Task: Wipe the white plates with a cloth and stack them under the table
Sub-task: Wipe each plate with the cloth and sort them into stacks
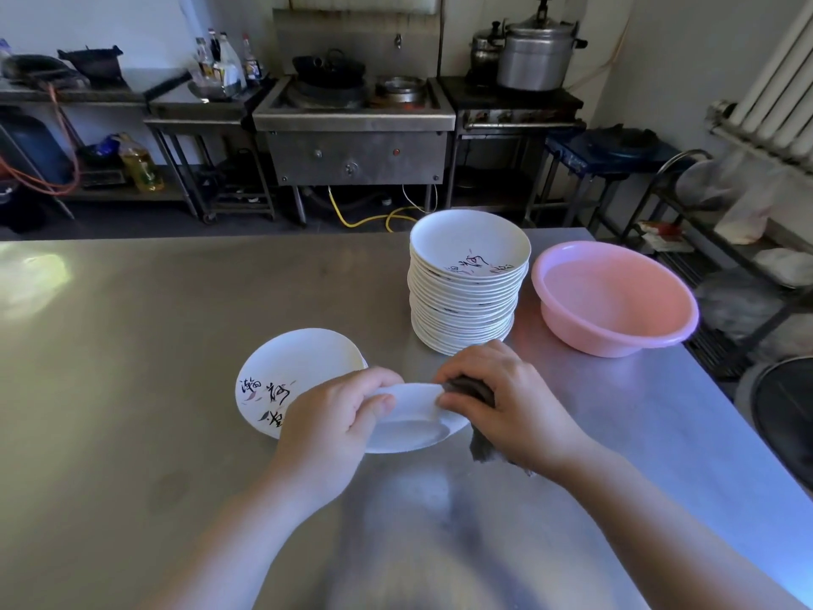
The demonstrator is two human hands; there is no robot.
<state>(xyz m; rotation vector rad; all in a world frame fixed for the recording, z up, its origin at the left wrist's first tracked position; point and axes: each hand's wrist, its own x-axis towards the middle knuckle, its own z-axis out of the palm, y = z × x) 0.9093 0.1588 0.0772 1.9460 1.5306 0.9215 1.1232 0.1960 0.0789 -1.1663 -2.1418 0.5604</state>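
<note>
Left hand (pixel 334 416) pinching a white plate (pixel 409 427) by its rim, tilted up to bare its face. Right hand (pixel 497 402) curled round a dark cloth (pixel 473 389) against the far edge. Left of it, another plate (pixel 290 372); beyond, the tall stack (pixel 466 297).

The right hand (pixel 506 402) hides most of the dark cloth (pixel 473 389). The left hand (pixel 334 416) covers part of the lower plate (pixel 290 372). Both forearms leave the bottom edge.
</note>
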